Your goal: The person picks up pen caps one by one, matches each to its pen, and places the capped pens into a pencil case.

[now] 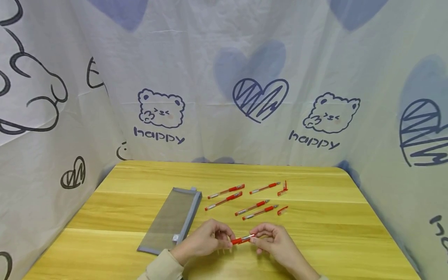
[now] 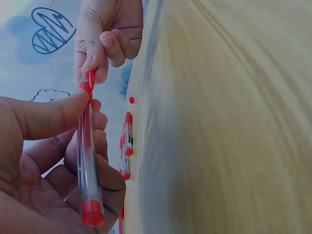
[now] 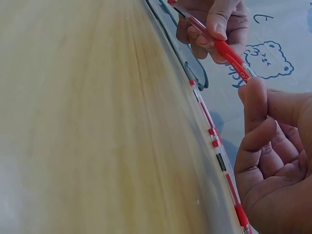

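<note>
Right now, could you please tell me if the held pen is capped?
Capped, at least partly: the right grip pinches the clear cap over the front of the red gel pen; whether fully seated, I cannot tell.

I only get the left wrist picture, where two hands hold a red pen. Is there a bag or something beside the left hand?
Observer: Yes, a grey pouch lies on the table, left of the left hand.
Operator: Ooh! How many pens are lying down? I can't count them.
Observer: The head view shows five pens on the table.
Operator: Are they all closed?
Observer: No, three of them show bare tips.
</note>
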Action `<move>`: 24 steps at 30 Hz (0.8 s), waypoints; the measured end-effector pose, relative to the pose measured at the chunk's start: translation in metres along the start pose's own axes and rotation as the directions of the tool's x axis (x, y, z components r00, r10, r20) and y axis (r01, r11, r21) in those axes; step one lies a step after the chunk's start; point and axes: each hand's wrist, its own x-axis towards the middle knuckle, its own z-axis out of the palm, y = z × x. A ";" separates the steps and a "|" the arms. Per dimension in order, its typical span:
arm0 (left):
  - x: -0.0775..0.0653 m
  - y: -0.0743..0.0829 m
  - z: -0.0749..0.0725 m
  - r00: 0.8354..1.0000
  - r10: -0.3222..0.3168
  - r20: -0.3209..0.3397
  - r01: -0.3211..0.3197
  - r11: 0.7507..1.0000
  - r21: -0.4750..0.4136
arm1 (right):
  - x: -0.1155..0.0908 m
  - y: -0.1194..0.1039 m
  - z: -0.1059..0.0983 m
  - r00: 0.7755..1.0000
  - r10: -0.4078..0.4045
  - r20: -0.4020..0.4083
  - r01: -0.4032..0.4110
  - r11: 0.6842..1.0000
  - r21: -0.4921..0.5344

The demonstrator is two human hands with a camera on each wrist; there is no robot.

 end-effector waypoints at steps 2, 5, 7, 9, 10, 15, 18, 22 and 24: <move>0.000 0.000 0.000 1.000 -0.009 -0.003 0.009 1.000 -0.004 | 0.000 0.000 0.000 1.000 -0.007 0.006 0.007 1.000 0.007; 0.000 0.000 0.001 1.000 -0.018 -0.012 0.018 1.000 -0.010 | 0.000 -0.001 -0.001 1.000 -0.015 0.013 0.015 1.000 0.005; 0.000 0.000 0.001 1.000 -0.023 -0.015 0.023 1.000 -0.021 | 0.000 -0.001 -0.002 1.000 -0.023 0.018 0.022 1.000 0.007; 0.000 -0.001 0.001 1.000 -0.023 -0.017 0.022 0.999 -0.034 | 0.000 -0.002 -0.002 0.999 -0.028 0.022 0.028 1.000 0.001; 0.000 -0.001 0.001 1.000 -0.022 -0.018 0.021 0.999 -0.038 | 0.000 -0.002 -0.002 0.999 -0.031 0.024 0.031 1.000 -0.002; 0.000 -0.002 0.002 1.000 -0.024 -0.018 0.023 0.998 -0.051 | -0.001 -0.003 -0.002 0.999 -0.033 0.033 0.034 0.999 -0.018; 0.000 -0.002 0.002 0.999 -0.030 -0.016 0.029 0.998 -0.059 | -0.001 -0.002 -0.002 0.999 -0.029 0.036 0.030 0.999 -0.030; -0.001 -0.001 0.002 0.999 -0.031 -0.016 0.030 0.997 -0.071 | -0.001 -0.003 -0.001 0.999 -0.020 0.038 0.021 0.999 -0.035; -0.001 -0.001 0.002 0.999 -0.034 -0.018 0.032 0.996 -0.079 | -0.001 -0.003 -0.001 0.999 -0.018 0.038 0.019 0.999 -0.037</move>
